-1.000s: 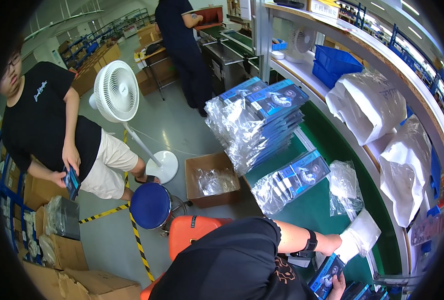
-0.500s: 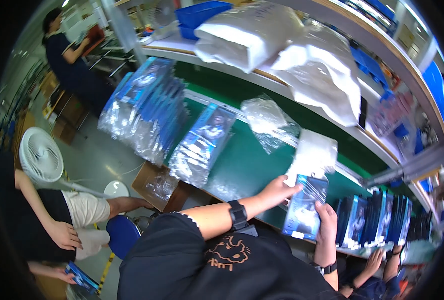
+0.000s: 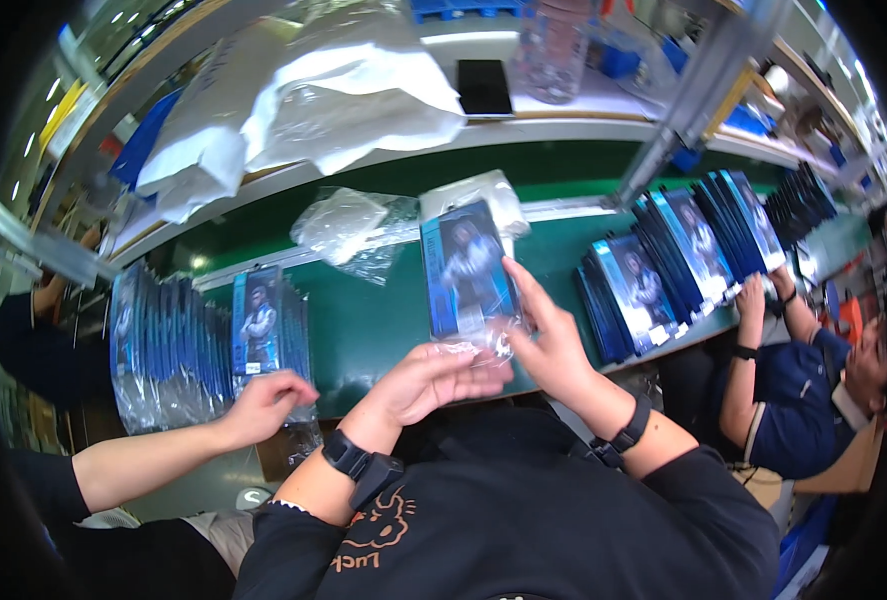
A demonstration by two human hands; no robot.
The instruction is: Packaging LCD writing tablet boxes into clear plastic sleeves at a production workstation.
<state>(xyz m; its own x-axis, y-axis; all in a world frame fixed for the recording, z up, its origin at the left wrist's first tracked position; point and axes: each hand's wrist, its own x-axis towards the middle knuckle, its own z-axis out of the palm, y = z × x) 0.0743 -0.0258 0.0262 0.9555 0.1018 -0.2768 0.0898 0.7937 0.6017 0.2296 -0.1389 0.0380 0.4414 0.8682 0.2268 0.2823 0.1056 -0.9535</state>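
A flat blue-and-black printed box in a clear plastic bag stands tilted over the bench in front of me. My right hand holds it by the right edge and lower corner, thumb near the bag's loose end. At that lower end my left hand has its fingers stretched out, palm up, touching the crinkled film. Behind the box lies a stack of clear bags, partly hidden by it. A loose crumpled clear bag lies to its left.
Bagged boxes stand in rows at left, where a co-worker's hand reaches in. Unbagged boxes stand at right beside another co-worker's hands. A shelf above holds white sacks, a phone and a bottle.
My view has swung right. The box is inside a bag now, and my left hand has gone from its upper edge to the bag's lower end. A co-worker's arm has come in at left.
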